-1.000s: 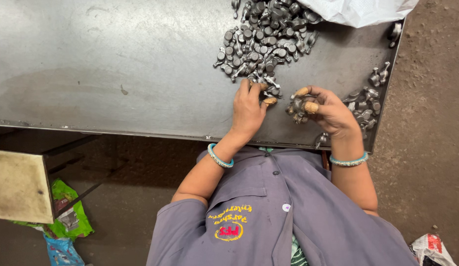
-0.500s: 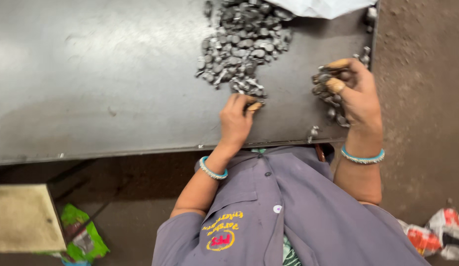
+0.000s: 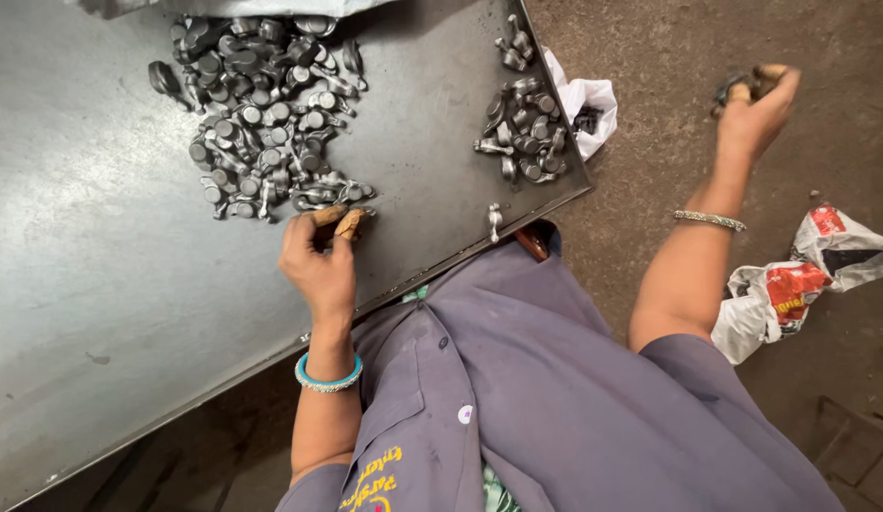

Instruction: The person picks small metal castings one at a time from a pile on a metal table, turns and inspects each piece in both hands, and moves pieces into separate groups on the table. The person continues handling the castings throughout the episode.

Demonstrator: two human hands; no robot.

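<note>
A big pile of small dark metal parts (image 3: 261, 114) lies on a grey metal table (image 3: 91, 246). My left hand (image 3: 318, 256) rests on the table at the pile's near edge, its taped fingertips touching a few parts. A smaller heap of the same parts (image 3: 524, 133) sits by the table's right edge, with one stray part (image 3: 495, 221) near the rim. My right hand (image 3: 756, 104) is stretched out over the floor to the right, past the table, closed around a handful of metal parts.
A white plastic bag (image 3: 584, 100) lies on the floor just beyond the table's right edge. A crumpled white and red bag (image 3: 802, 280) lies on the brown floor at the right. My grey shirt fills the lower middle.
My right hand has swung from the small heap out over the floor to the right, carrying parts. The left hand has stayed at the big pile's edge. The view has turned right.
</note>
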